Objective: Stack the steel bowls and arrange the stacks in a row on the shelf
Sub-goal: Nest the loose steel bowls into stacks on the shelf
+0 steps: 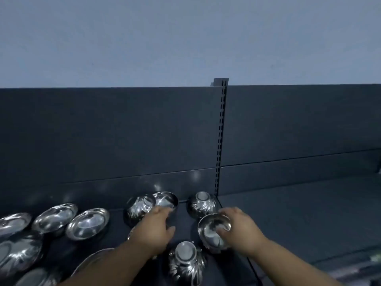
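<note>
Pale wall [185,38] fills the top half; no writing, brand or label readable anywhere. Below it the dark back panel [103,131] of the shelving, w/ a slotted upright post [221,131] splitting it into L & R bays. Dark shelf [299,213] runs along the bottom; the R bay's deck shows bare, all bowls sit in the L bay.

Far L, near the front: large upturned bowl [19,255], ribbed outside showing. Behind it a row of three open bowls [54,218], rims up, tilted toward the camera, nothing in them but glare. Next to the post an upturned bowl [203,204], base ring on top. At the front edge another upside-down bowl [186,263], between the two forearms.

Left hand [155,230] reaches back to an open bowl [166,200] by the panel, fingertips on its near rim; whether it's pinched or only touched, can't tell. A ribbed bowl [140,207] on its side leans just L of that one, touching it.

Right hand [240,230] pinches a small open bowl [214,230], thumb inside the rim, fingers behind; bowl empty, tipped toward the camera, in front of the one by the post.
</note>
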Tool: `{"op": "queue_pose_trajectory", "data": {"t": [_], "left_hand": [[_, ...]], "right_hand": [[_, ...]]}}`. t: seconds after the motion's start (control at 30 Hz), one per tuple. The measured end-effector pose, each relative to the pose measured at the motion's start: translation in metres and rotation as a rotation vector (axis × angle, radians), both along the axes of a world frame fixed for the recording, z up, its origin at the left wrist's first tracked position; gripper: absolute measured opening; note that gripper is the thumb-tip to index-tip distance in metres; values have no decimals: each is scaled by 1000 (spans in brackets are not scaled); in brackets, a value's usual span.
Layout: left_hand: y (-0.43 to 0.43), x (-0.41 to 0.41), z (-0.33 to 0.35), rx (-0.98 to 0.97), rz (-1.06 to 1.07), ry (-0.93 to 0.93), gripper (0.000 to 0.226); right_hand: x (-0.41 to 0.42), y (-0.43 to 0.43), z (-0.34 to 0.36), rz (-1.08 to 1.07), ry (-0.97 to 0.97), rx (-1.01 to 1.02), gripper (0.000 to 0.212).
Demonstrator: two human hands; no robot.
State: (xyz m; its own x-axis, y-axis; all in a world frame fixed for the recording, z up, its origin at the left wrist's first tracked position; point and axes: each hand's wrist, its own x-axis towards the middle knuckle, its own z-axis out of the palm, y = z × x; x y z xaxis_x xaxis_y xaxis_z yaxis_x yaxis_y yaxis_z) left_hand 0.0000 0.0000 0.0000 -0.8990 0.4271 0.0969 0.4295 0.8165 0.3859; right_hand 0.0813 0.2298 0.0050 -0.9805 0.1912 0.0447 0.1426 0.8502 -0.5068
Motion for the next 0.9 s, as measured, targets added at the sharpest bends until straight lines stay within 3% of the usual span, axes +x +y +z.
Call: {"op": "queue_pose_trajectory", "data": {"t": [0.3,0.53,0.8,0.9], "left_hand": [[79,-11,-22,24,117,-85,51],[92,-17,-27,-42,199,-200,42],[88,-25,-17,101,260,-221,27],[78,-32,-4,187,352,-171,25]], "right_hand": [[-48,71,-33,134,-132,-95,56],[-67,75,-58,168,-133,-263,13],[-87,70,-48,83,-65,-528,5],[-95,67,-39,70,-60,-596,11]]}}
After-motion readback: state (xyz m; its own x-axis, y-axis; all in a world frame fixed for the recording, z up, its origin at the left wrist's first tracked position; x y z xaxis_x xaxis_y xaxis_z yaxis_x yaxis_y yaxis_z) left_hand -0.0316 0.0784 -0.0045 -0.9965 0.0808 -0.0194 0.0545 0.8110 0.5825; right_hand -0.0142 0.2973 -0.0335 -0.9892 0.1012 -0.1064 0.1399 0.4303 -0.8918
